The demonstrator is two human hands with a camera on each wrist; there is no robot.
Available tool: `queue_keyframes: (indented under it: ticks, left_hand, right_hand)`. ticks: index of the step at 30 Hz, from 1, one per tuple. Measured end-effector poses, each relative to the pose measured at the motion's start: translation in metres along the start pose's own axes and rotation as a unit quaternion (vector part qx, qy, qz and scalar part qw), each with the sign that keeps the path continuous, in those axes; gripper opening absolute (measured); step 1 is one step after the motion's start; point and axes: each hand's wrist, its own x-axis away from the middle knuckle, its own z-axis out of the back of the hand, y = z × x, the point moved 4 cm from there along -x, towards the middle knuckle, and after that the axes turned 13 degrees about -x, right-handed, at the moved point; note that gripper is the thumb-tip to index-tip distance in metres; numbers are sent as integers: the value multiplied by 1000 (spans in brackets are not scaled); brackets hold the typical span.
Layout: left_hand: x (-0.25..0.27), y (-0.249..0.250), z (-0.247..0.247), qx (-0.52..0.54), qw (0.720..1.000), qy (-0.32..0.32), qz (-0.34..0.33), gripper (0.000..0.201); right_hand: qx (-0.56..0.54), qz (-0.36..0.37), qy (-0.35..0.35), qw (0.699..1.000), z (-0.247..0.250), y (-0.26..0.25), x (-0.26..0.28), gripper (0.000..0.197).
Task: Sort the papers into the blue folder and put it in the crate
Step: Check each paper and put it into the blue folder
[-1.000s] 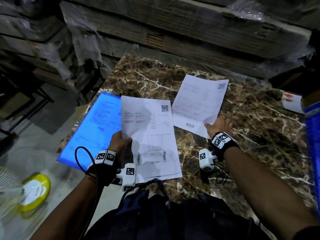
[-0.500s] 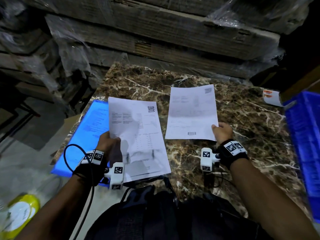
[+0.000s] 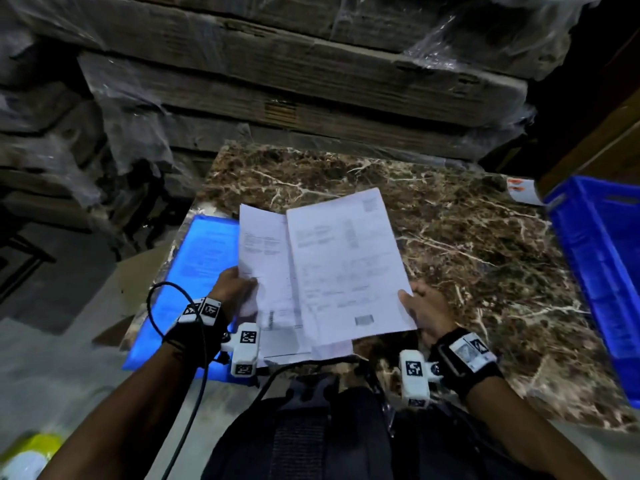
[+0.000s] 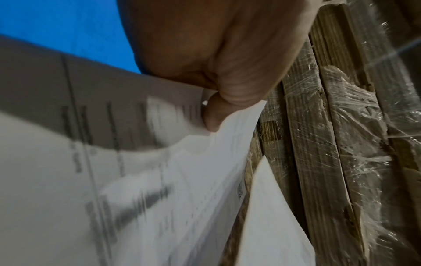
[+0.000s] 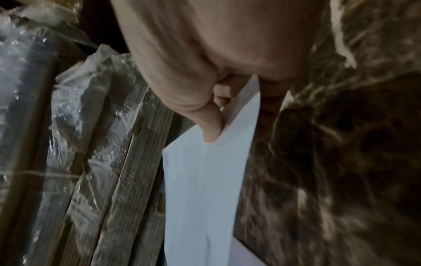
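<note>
At the lower left of the head view, the blue folder [image 3: 194, 271] lies flat on the left edge of the marble table [image 3: 485, 258], its long side running from the lower edge toward the upper middle of the frame. Just right of it, the left hand [image 3: 232, 289] pinches the left edge of a printed sheet [image 3: 265, 271], thumb on top and fingers curled beneath. That sheet is held above the table, long axis pointing up-frame. Overlapping its right half is a second sheet [image 3: 346, 265], tilted slightly rightward, its code mark at the far top corner. The right hand [image 3: 427, 311] pinches this sheet's lower right corner between thumb and curled fingers. At the right edge of the frame stands the blue crate [image 3: 599, 265], well apart from the papers.
</note>
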Motion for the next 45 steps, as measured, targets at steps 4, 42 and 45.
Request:
queue_keyframes:
  ticks: [4,42,45]
  left_hand:
    - [-7,-7,5,6,1000,-27,3,22]
    - [33,75,-3,-24,957,-59,-284,35]
    - [37,102,-17,-24,945,-57,-321,34]
  right_hand:
    - [43,6,-15,999,-32,20,9,11]
    - [-85,106,-46,990,-60,-22,35,51]
    - [-28,160,-13,987,-40,-54,34,29]
